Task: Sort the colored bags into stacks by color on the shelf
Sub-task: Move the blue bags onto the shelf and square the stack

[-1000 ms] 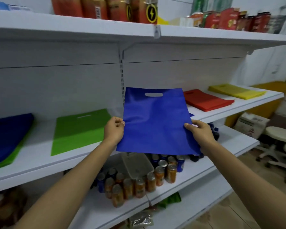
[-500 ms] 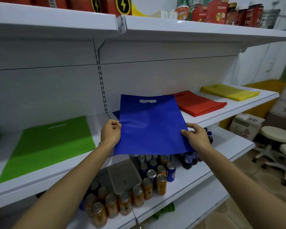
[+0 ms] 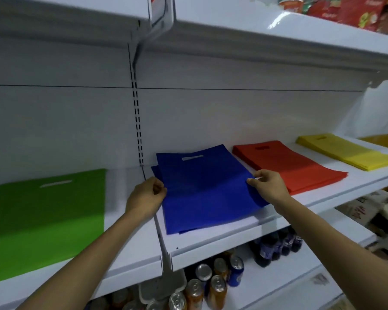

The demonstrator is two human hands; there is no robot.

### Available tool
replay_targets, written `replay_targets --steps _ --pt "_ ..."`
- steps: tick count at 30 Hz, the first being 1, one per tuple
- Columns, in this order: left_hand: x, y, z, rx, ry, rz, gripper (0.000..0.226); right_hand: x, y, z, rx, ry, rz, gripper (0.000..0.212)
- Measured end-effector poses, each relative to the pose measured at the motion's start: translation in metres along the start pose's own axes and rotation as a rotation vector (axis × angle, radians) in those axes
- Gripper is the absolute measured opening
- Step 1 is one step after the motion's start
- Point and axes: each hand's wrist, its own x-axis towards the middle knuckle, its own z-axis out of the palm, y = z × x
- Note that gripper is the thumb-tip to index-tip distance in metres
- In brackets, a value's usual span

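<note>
On the middle shelf [image 3: 211, 245]: blue bag [image 3: 206, 193] laid flat, handle slot toward the back wall, resting on a lower blue bag [image 3: 154, 171] that peeked out at the left.
Left hand [image 3: 146, 198]: pinched the blue bag's left edge, fingers curled.
Right hand [image 3: 269, 186]: pinched the right edge, thumb and fingers closed on the fabric; edge bent upward there.
Left of blue: green bag [image 3: 45, 220], flat, apart, across the shelf joint.
Right of blue: red stack [image 3: 289, 168] just beside; yellow stack [image 3: 349, 153] farther along, apart from red.
Shelf below: cans [image 3: 211, 285] stood upright; dark bottles [image 3: 276, 245] to their right.
</note>
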Motion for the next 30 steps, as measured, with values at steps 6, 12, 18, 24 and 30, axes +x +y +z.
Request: replay_targets --steps 6,12,18,24,30 --pt "0.003 0.002 0.011 0.076 0.04 -0.045 0.004 0.031 0.012 0.008 -0.176 -0.038 -0.109 0.026" --pt "-0.003 0.001 0.018 0.097 0.108 -0.046 0.006 0.04 0.04 0.007 -0.248 -0.115 -0.207 0.03" --pt "-0.002 -0.003 0.021 0.152 0.148 -0.031 0.006 0.048 0.057 0.009 -0.23 -0.126 -0.296 0.027" --pt "-0.008 -0.01 0.024 0.364 0.167 0.074 0.038 0.053 0.064 0.012 -0.205 -0.135 -0.315 0.023" --pt "-0.012 0.002 0.023 0.449 0.162 0.105 0.039 0.054 0.061 0.013 -0.212 -0.142 -0.3 0.024"
